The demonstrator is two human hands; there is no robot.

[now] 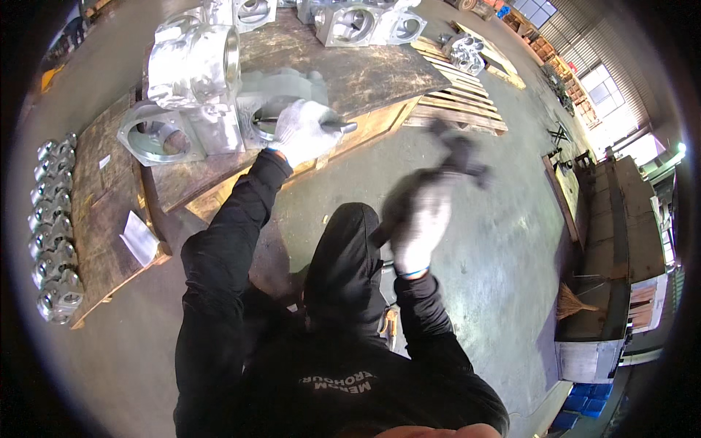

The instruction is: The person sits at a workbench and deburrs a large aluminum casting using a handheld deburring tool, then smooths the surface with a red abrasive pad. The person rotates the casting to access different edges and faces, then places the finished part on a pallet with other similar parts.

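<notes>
My left hand (310,133), in a whitish work glove, is closed around a short metal rod like a punch or chisel. The rod's blunt grey end (350,128) sticks out on the right. Its darker other end points at the round opening of a silvery metal casting (244,117) at the table's edge. Out to the right, my gloved right hand (420,219) is closed on a dark hammer (460,150), both smeared by motion. The hammer's head is raised apart from the rod. Another casting (161,135) with a large round bore sits left of it.
The castings rest on a worn wooden table (372,77); more castings (358,25) stand at its far side. Shiny parts (55,226) line the left edge beside a folded paper (139,237). A wooden pallet (460,102) lies beyond. A broom (573,303) leans at right.
</notes>
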